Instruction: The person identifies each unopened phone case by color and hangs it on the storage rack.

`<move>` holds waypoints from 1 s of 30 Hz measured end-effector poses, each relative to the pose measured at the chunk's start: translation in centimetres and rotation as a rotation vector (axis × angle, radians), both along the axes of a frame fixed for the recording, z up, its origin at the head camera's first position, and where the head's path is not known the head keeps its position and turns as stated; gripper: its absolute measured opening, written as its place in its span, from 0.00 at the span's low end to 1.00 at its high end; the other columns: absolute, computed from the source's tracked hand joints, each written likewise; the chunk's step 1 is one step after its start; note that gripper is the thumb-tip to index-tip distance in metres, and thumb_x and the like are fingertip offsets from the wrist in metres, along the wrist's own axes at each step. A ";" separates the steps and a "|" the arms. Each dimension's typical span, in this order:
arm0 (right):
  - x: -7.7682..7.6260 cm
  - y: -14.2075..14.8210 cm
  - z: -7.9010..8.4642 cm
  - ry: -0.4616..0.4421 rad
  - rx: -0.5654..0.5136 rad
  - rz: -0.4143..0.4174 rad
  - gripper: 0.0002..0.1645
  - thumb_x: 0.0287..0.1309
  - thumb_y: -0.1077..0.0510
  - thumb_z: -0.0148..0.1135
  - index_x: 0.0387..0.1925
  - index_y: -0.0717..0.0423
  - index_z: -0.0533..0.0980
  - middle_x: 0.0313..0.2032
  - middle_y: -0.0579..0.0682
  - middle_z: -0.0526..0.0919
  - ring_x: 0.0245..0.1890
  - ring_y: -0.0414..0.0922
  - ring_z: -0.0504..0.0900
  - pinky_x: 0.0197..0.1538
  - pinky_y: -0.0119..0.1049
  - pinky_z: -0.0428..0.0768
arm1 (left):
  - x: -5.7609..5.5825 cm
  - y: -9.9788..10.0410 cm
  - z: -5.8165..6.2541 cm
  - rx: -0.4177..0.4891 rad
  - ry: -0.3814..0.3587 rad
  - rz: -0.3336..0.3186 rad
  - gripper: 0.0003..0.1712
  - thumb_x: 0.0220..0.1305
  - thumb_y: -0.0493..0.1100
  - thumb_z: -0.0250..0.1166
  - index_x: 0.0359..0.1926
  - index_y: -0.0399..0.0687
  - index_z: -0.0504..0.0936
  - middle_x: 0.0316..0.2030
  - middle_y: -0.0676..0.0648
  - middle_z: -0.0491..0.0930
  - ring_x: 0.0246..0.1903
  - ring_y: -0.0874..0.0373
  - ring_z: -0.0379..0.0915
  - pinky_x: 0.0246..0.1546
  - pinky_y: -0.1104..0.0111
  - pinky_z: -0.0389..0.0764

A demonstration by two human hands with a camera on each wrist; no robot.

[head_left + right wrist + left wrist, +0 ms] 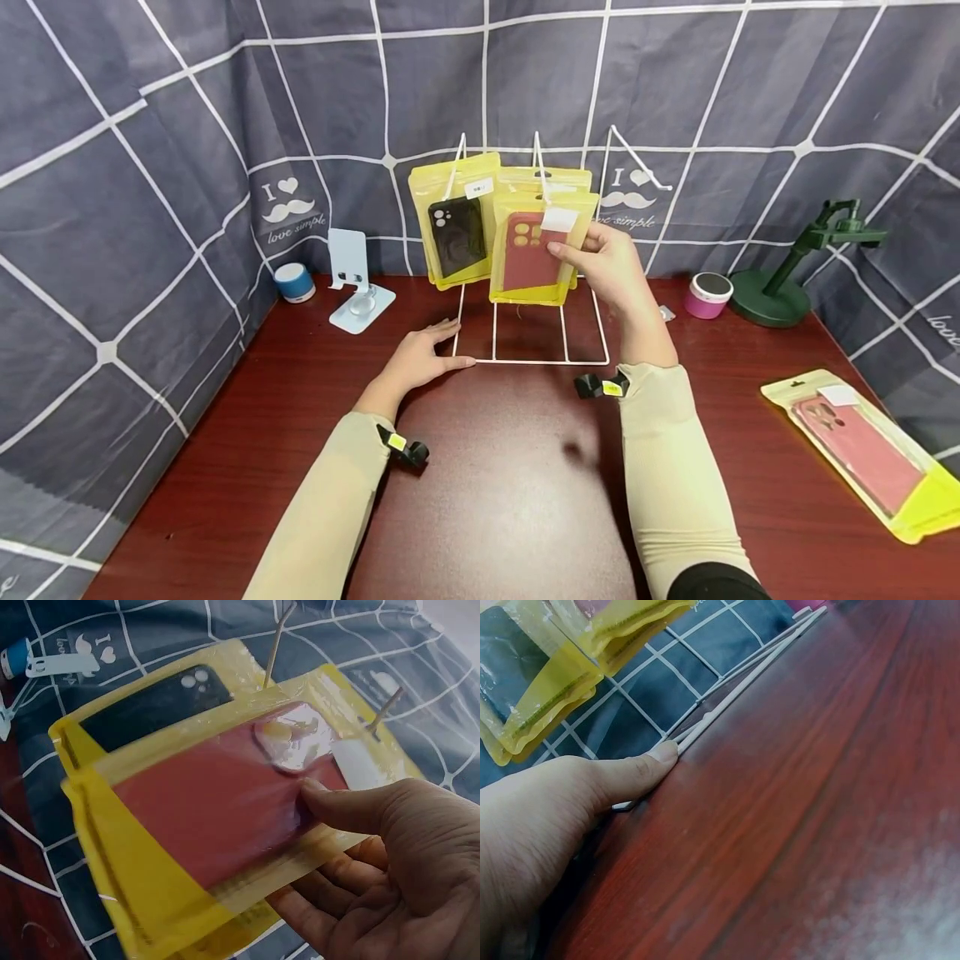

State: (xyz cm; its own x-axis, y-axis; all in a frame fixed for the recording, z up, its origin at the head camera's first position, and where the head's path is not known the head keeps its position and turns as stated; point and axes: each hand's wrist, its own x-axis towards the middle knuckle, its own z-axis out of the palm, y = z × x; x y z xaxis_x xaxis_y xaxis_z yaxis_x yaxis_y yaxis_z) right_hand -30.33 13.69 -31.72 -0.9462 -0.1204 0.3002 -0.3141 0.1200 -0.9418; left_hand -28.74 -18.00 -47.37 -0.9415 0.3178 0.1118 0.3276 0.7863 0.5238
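In the head view, a white wire display rack (543,362) stands on the table with three hooks at its top. My right hand (615,265) pinches a yellow-edged bag with a pink phone case (528,258), thumb in front and fingers behind; the bag's top is at the middle hook. The right wrist view shows the thumb on this pink phone case (217,802). Another yellow bag hangs behind it. On the left hook hangs a bagged black phone case (459,237). My left hand (416,360) rests at the rack's front left corner, its straight thumb (641,771) touching the base wire.
At the right lies another bagged pink phone case (862,450). A green stand (772,296) and a pink round speaker-like cylinder (708,296) stand behind it. At the back left are a pale phone stand (360,292) and a blue cylinder (294,283). Grid-patterned cloth surrounds the table.
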 end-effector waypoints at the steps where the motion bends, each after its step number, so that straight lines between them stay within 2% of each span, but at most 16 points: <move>1: -0.1 0.1 -0.2 0.000 -0.002 -0.007 0.20 0.59 0.58 0.73 0.51 0.63 0.82 0.40 0.55 0.89 0.38 0.45 0.89 0.44 0.37 0.85 | 0.0 0.0 0.0 -0.003 -0.002 0.000 0.53 0.52 0.76 0.67 0.73 0.56 0.69 0.72 0.47 0.66 0.73 0.53 0.58 0.71 0.54 0.62; 6: -0.3 0.0 -0.5 -0.006 -0.013 -0.080 0.22 0.59 0.56 0.73 0.54 0.61 0.82 0.44 0.56 0.89 0.38 0.45 0.89 0.44 0.37 0.85 | 0.1 0.1 0.1 -0.004 -0.001 -0.001 0.52 0.53 0.75 0.68 0.73 0.55 0.69 0.72 0.47 0.66 0.73 0.53 0.58 0.71 0.54 0.61; 10: -0.5 -0.3 -0.7 0.002 -0.036 -0.179 0.21 0.57 0.52 0.75 0.49 0.61 0.84 0.35 0.50 0.90 0.32 0.42 0.87 0.36 0.33 0.84 | 0.1 0.2 0.2 -0.001 0.007 0.001 0.52 0.53 0.74 0.69 0.72 0.55 0.70 0.72 0.47 0.67 0.72 0.52 0.59 0.71 0.54 0.62; 14: -0.8 -0.5 -1.0 0.031 -0.059 -0.249 0.19 0.55 0.51 0.77 0.42 0.61 0.85 0.27 0.43 0.88 0.26 0.38 0.83 0.28 0.28 0.78 | 0.1 0.2 0.1 -0.002 0.015 0.001 0.51 0.53 0.74 0.69 0.72 0.54 0.71 0.71 0.46 0.67 0.72 0.52 0.60 0.70 0.54 0.63; 22: -0.7 -0.9 -0.9 0.074 -0.048 -0.313 0.17 0.53 0.49 0.78 0.35 0.59 0.86 0.24 0.40 0.86 0.22 0.35 0.78 0.22 0.27 0.70 | 0.0 0.1 0.0 0.000 0.023 0.001 0.52 0.52 0.75 0.69 0.72 0.54 0.71 0.71 0.47 0.67 0.72 0.52 0.60 0.70 0.54 0.63; 30: -0.6 -1.0 -0.9 0.057 -0.034 -0.316 0.18 0.54 0.48 0.77 0.37 0.58 0.86 0.25 0.41 0.86 0.24 0.36 0.81 0.24 0.28 0.74 | 0.0 0.1 0.0 0.000 0.025 -0.004 0.52 0.53 0.74 0.69 0.72 0.53 0.71 0.71 0.46 0.67 0.72 0.51 0.60 0.70 0.54 0.63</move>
State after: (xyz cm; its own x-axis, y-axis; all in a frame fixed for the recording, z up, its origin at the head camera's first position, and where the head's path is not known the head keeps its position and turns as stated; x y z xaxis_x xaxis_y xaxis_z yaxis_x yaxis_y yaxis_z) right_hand -30.89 12.68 -32.61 -0.9167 0.1879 0.3526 -0.3185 0.1890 -0.9289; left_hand -28.71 -17.90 -47.36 -0.9373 0.3213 0.1352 0.3435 0.7852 0.5153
